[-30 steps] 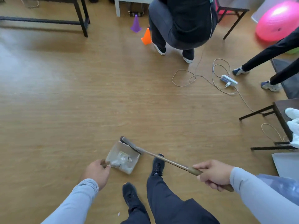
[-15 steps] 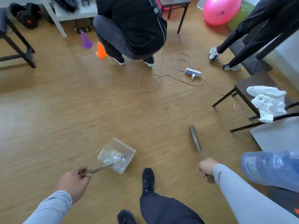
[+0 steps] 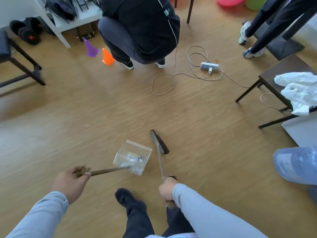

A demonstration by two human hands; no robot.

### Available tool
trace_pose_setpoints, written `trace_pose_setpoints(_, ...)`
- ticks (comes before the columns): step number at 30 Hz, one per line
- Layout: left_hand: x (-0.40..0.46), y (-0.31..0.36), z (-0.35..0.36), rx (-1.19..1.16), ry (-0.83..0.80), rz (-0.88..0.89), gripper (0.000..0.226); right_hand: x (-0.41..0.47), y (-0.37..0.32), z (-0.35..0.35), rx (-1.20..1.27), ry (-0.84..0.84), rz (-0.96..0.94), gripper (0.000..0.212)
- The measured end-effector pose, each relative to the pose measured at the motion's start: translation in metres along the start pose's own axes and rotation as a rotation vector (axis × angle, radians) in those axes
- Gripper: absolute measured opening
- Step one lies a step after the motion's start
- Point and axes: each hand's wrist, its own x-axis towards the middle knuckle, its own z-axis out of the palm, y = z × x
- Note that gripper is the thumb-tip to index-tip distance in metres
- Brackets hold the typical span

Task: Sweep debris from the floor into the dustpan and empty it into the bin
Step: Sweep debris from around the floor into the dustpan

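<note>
Looking down through the head view, we grip the dustpan (image 3: 133, 156) by its long handle in our left hand (image 3: 72, 183), fingers curled round the handle's end. The clear pan sits low over the wooden floor (image 3: 85, 117), and pale crumpled debris (image 3: 132, 160) lies inside it. We cannot tell whether the pan touches the boards or hangs just above them. Our right hand (image 3: 167, 190) clasps the broom (image 3: 158, 142) by its stick, and the dark brush head lies just beside the pan's right edge, apart from it.

We judge the sweeping is mostly done, and the risks lie in the carry. With the pan's open mouth facing away from us, light scraps could slide out if we let it dip forward as we lift. The broom head is close enough to knock the pan's side and shake the load loose.

A cable (image 3: 163, 84) loops across the floor ahead, running to a power strip (image 3: 209, 66). A crouching person (image 3: 140, 30) and two small cones (image 3: 108, 57) are beyond it. A step that way could snag a foot or the broom. No bin shows clearly, so we would have to look for it while balancing the load.
</note>
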Motion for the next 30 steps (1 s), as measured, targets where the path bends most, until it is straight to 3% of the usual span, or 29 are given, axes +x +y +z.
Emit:
trace_pose_setpoints(6,0.041,-0.034,-0.047,-0.036,0.007,0.044,0.022,-0.039,-0.024,-0.005,0.469,-0.072,0.067,0.008)
trace_pose_setpoints(12,0.091,-0.064,-0.082,-0.007,-0.016,0.102,0.030,-0.064,-0.009,-0.012,0.454,0.191,0.055,0.043)
trace_pose_setpoints(16,0.124,-0.075,-0.090,0.034,0.001,0.123,0.031,-0.074,-0.023,-0.007,0.514,0.349,0.103,0.016)
trace_pose_setpoints(26,0.199,-0.055,-0.096,-0.007,-0.020,0.074,0.027,-0.024,-0.079,-0.100,0.734,0.546,0.146,0.012)
trace_pose_setpoints(30,0.219,-0.039,-0.104,-0.060,-0.026,-0.023,0.040,0.031,-0.128,-0.171,0.729,0.569,0.180,0.014)
